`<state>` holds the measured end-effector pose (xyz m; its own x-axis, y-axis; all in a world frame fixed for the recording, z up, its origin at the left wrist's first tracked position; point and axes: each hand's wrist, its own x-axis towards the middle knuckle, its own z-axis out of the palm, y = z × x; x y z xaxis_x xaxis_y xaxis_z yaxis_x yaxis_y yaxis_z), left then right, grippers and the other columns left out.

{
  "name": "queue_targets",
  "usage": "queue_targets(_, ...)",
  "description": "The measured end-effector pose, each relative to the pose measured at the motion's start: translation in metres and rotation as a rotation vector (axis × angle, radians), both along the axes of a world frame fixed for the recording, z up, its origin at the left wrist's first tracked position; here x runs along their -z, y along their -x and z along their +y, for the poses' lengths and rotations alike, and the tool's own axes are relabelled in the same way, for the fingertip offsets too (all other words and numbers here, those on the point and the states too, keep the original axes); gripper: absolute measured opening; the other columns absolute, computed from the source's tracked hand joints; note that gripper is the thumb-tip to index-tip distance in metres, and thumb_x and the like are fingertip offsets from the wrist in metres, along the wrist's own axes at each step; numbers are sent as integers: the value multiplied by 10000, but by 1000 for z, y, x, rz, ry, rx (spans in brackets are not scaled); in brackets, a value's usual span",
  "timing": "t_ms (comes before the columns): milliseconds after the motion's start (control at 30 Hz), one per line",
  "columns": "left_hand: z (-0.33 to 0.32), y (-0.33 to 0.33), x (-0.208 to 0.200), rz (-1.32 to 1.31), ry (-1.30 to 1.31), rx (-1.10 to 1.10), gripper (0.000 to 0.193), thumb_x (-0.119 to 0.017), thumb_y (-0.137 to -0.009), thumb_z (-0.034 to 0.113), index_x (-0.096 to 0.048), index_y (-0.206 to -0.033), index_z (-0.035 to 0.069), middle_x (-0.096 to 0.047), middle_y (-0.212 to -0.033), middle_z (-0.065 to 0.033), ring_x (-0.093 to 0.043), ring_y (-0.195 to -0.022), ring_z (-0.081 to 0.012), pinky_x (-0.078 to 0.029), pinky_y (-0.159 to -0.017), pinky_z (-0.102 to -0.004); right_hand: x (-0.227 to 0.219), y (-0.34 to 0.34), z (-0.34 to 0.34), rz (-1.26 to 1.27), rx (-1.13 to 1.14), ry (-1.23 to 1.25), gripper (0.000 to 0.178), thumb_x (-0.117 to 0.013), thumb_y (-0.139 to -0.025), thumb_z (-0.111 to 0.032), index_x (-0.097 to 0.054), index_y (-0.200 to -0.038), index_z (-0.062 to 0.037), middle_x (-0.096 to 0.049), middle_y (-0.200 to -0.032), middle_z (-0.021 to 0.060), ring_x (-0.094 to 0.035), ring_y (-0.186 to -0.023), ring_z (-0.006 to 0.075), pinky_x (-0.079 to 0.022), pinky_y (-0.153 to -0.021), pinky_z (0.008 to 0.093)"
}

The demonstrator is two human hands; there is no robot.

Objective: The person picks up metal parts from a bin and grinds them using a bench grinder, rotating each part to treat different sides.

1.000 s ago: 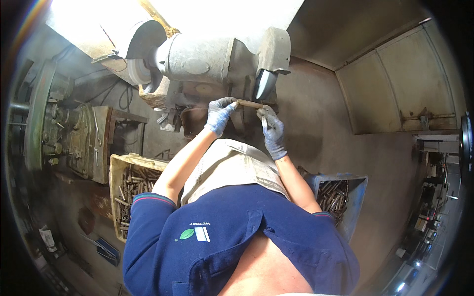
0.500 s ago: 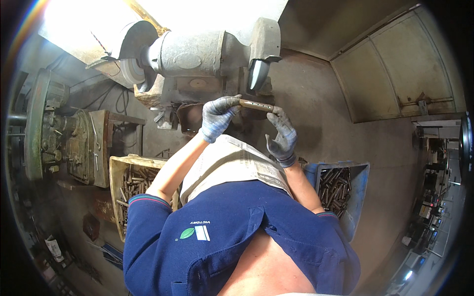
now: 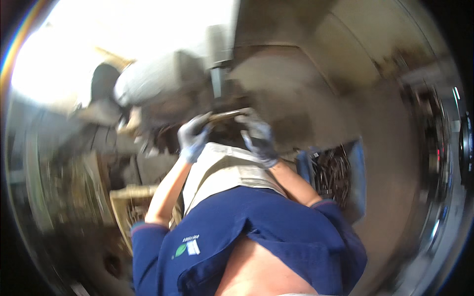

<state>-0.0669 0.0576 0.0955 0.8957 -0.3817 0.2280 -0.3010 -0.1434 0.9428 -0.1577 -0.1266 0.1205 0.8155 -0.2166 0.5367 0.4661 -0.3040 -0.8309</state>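
Note:
Between my two gloved hands is a slim metal tube (image 3: 224, 116), held level in front of my apron; the row of holes along it is blurred now. My left hand (image 3: 193, 134) pinches its left end. At its right end, the fingertips of my right hand (image 3: 258, 137) are closed on the tube. Just beyond the hands stands a grey bench grinder (image 3: 153, 76), its right-hand wheel side with a dark plate (image 3: 216, 83) nearest to the tube. The grey knitted gloves are smeared by motion.
A blue bin (image 3: 361, 172) full of dark metal tubes stands to my right. At my left is a cream-coloured bin (image 3: 118, 197) with similar pieces. Blurred machinery (image 3: 69, 182) stands further left, and a large panel (image 3: 365, 44) lies at the far right.
The view has swung, so the grinder sits further left and blurs. Both hands appear further left and slightly lower, still with the tube between them.

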Motion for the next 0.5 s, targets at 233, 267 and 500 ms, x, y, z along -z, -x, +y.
queue_targets(233, -7, 17, 24, 533, 57, 392, 112, -626, -833, 40, -657, -894, -49, -672, -805, -38, -567, -706, -68, -457, -669, -226, 53, 60, -34, 288, 348, -59, 227, -497, -907, -151, -678, -871, -20, -668, -889, 130, -643, -889, 253, -492, -815, 345)
queue_targets(267, -11, 18, 22, 527, -13, 431, 110, -621, -841, 45, -656, -883, -50, -670, -793, -33, -562, -698, -62, -452, -664, -219, 59, 78, -44, 345, 412, -171, 252, -483, -917, -177, -680, -881, -25, -672, -882, 127, -646, -882, 239, -491, -810, 343)
queue_targets(500, -11, 21, 41, 554, -220, 539, 94, -618, -840, 41, -646, -830, -48, -671, -762, -64, -577, -692, -73, -460, -666, -227, 79, 227, -118, 181, 871, -901, 413, -627, -847, -388, -635, -979, 4, -639, -1000, 114, -601, -986, 240, -470, -924, 380)
